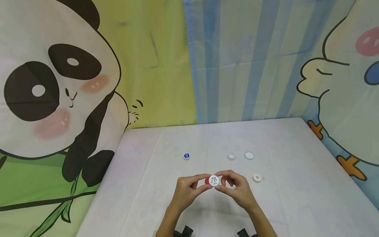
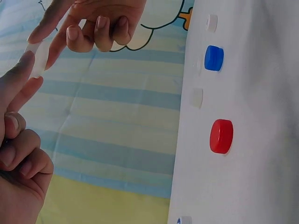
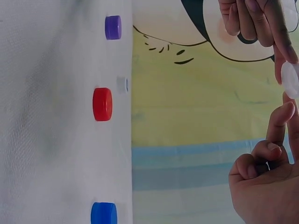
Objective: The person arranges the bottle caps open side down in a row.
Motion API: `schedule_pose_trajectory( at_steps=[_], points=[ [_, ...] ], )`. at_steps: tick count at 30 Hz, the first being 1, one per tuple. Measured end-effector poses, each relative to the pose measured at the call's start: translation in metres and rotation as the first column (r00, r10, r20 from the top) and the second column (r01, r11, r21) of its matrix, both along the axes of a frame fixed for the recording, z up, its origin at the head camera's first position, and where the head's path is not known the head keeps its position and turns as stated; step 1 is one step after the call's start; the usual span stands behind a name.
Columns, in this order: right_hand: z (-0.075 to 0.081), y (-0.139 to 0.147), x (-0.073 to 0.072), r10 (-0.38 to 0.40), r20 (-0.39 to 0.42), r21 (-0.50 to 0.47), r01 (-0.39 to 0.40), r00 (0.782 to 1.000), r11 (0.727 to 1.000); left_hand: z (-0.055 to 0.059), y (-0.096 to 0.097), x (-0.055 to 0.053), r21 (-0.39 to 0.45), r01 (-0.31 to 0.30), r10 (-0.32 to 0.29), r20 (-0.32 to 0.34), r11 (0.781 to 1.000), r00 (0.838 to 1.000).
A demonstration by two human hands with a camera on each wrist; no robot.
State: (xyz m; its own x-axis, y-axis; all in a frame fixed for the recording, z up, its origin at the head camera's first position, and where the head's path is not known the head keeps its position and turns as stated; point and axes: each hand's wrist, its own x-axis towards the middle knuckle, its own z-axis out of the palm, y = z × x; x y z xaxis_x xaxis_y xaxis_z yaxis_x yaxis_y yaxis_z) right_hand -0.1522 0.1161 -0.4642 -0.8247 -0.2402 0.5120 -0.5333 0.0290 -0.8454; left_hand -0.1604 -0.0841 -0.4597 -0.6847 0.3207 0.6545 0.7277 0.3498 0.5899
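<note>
A white round bottle cap (image 1: 214, 180) with dark marks on its face is held up between both hands over the table. My left hand (image 1: 186, 192) pinches its left edge with thumb and index finger. At the opposite edge, my right hand (image 1: 240, 191) pinches it the same way; its other fingers are curled in the right wrist view. Behind the held cap, a red cap (image 2: 221, 136) lies on the table, partly covered in the head view. A blue cap (image 2: 214, 58) and a purple cap (image 3: 113, 27) also lie there, hidden behind the hands in the head view.
Farther back on the white table (image 1: 142, 204) lie a cap with a blue mark (image 1: 186, 156) and two plain white caps, one (image 1: 231, 156) left of the other (image 1: 249, 155). Another white cap (image 1: 257, 178) lies right of the right hand. Printed curtains hang behind the table.
</note>
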Motion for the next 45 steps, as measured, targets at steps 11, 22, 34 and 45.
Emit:
schedule_pose_trajectory(
  at_steps=[11, 22, 34, 45],
  points=[
    [0.02, 0.003, -0.035, -0.075, 0.013, 0.227, 0.07, 0.997, 0.971, -0.006, -0.006, -0.048, -0.105, 0.032, -0.033, -0.007, 0.994, 0.999],
    [-0.017, 0.005, -0.13, -0.152, 0.055, 0.45, 0.112, 0.987, 0.886, -0.025, -0.008, -0.129, -0.288, -0.083, 0.102, 0.052, 0.954, 0.993],
    [-0.051, 0.0, -0.163, -0.17, 0.06, 0.601, 0.101, 0.984, 0.793, -0.058, -0.002, -0.157, -0.532, -0.132, 0.196, 0.066, 0.837, 0.978],
    [-0.051, -0.009, -0.168, -0.178, 0.039, 0.733, 0.092, 0.983, 0.674, -0.065, 0.004, -0.162, -0.666, -0.137, 0.257, 0.085, 0.733, 0.963]
  ],
)
